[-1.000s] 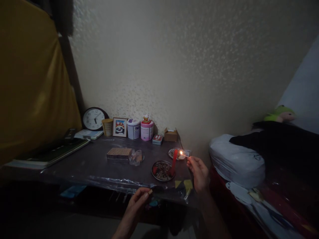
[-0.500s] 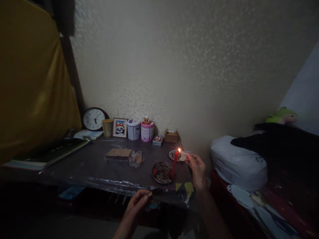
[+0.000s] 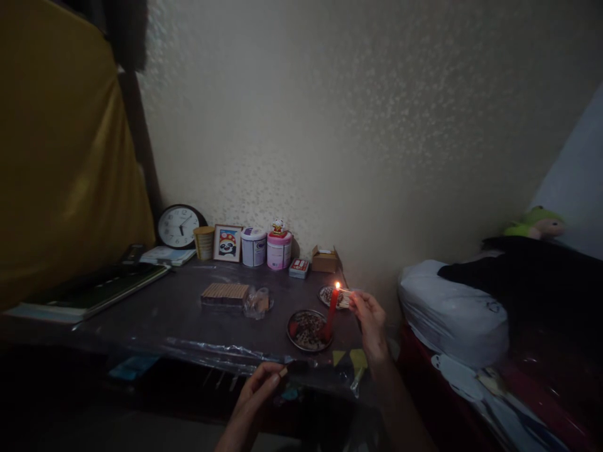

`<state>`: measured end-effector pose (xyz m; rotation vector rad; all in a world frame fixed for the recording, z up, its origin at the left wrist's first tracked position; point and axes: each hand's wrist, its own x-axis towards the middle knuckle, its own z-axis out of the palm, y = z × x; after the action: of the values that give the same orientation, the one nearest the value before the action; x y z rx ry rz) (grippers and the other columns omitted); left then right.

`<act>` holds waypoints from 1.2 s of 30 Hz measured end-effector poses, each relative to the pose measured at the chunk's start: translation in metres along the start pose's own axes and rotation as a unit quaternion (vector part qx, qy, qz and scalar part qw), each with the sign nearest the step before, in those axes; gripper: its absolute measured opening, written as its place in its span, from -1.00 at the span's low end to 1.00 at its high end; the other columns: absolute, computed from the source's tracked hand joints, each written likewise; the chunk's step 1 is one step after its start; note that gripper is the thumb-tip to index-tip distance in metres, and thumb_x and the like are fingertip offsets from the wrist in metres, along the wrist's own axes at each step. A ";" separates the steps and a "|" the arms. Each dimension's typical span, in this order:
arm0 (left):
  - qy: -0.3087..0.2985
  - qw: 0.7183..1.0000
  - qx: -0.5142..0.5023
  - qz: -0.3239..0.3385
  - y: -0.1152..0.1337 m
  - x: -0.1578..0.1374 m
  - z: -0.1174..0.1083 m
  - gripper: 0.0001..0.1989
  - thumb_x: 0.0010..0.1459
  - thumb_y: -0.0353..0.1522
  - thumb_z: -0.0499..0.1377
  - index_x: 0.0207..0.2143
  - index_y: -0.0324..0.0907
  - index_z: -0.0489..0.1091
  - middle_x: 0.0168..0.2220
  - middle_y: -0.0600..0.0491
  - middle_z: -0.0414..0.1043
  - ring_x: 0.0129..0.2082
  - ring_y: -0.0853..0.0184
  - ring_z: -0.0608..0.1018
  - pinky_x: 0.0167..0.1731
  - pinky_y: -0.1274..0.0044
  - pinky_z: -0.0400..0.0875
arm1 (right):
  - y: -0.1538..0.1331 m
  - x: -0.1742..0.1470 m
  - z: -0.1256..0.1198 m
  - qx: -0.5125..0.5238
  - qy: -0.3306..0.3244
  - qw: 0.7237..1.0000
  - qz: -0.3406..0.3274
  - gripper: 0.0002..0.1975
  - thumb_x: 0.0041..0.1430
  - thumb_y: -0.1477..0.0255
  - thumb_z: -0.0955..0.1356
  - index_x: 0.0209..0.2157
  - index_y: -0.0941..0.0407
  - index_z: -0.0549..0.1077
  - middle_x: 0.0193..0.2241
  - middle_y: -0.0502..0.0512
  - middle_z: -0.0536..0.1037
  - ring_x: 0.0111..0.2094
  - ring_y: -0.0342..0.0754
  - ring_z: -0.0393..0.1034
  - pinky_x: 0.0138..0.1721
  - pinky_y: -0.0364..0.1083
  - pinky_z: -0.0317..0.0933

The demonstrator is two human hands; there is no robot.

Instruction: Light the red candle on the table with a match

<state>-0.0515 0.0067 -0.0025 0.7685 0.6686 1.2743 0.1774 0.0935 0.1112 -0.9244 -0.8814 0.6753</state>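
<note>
Right hand pinching lit match at red candle, left hand gripping matchbox below table edge.

Two bare forearms are showing from the bottom edge, with no sleeves, watch or rings apparent in the dim light. The left hand and right hand are wearing no gloves.
</note>
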 end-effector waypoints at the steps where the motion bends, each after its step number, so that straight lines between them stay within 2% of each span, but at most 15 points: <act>1: 0.000 1.000 0.004 0.000 -0.001 0.001 -0.001 -0.74 -0.11 -0.20 0.29 -0.40 -0.16 0.43 -0.51 0.08 0.48 -0.50 0.37 0.47 -0.46 0.58 0.28 | 0.000 0.000 0.000 -0.001 -0.001 1.000 -0.001 -0.83 -0.19 0.29 0.46 -0.53 0.09 0.51 -0.56 -0.08 0.50 -0.50 -0.17 0.36 -0.42 -0.17 0.26; 6: 0.009 1.000 0.009 0.013 -0.006 0.005 -0.006 -0.72 -0.15 -0.18 0.31 -0.41 -0.17 0.44 -0.52 0.09 0.47 -0.51 0.39 0.45 -0.48 0.59 0.25 | 0.000 0.000 0.001 -0.008 0.001 1.000 -0.009 -0.81 -0.19 0.28 0.46 -0.54 0.10 0.51 -0.55 -0.06 0.50 -0.50 -0.15 0.36 -0.43 -0.15 0.28; 14: -0.020 1.000 0.018 0.007 0.002 -0.001 0.000 -0.75 -0.07 -0.19 0.26 -0.38 -0.16 0.43 -0.47 0.05 0.48 -0.46 0.32 0.48 -0.40 0.52 0.30 | -0.002 0.001 0.002 -0.014 0.009 1.000 -0.013 -0.80 -0.21 0.27 0.45 -0.54 0.11 0.49 -0.55 -0.05 0.50 -0.51 -0.14 0.37 -0.43 -0.14 0.29; 20: 0.010 1.000 0.025 0.003 0.003 -0.003 0.004 -0.69 -0.14 -0.15 0.29 -0.39 -0.16 0.43 -0.47 0.05 0.47 -0.46 0.32 0.47 -0.42 0.53 0.29 | -0.004 0.001 0.003 -0.022 0.005 1.000 -0.016 -0.79 -0.19 0.27 0.45 -0.52 0.12 0.50 -0.55 -0.04 0.50 -0.50 -0.12 0.37 -0.43 -0.13 0.29; 26: 0.023 0.999 0.024 0.007 0.006 -0.003 0.005 -0.66 -0.20 -0.14 0.32 -0.41 -0.17 0.45 -0.46 0.03 0.49 -0.45 0.28 0.48 -0.36 0.47 0.31 | -0.003 0.001 0.004 -0.025 0.004 0.999 -0.025 -0.79 -0.19 0.27 0.45 -0.52 0.12 0.49 -0.55 -0.04 0.50 -0.50 -0.12 0.36 -0.43 -0.13 0.29; 36: 0.010 1.000 0.017 0.009 0.006 -0.003 0.005 -0.70 -0.14 -0.16 0.30 -0.40 -0.16 0.44 -0.47 0.06 0.49 -0.46 0.34 0.47 -0.39 0.53 0.27 | -0.004 0.000 0.005 -0.021 0.004 1.000 -0.023 -0.82 -0.17 0.29 0.44 -0.53 0.11 0.49 -0.55 -0.06 0.49 -0.50 -0.14 0.36 -0.44 -0.14 0.28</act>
<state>-0.0512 0.0033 0.0052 0.7929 0.7023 1.2903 0.1740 0.0939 0.1163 -0.9414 -0.9103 0.6157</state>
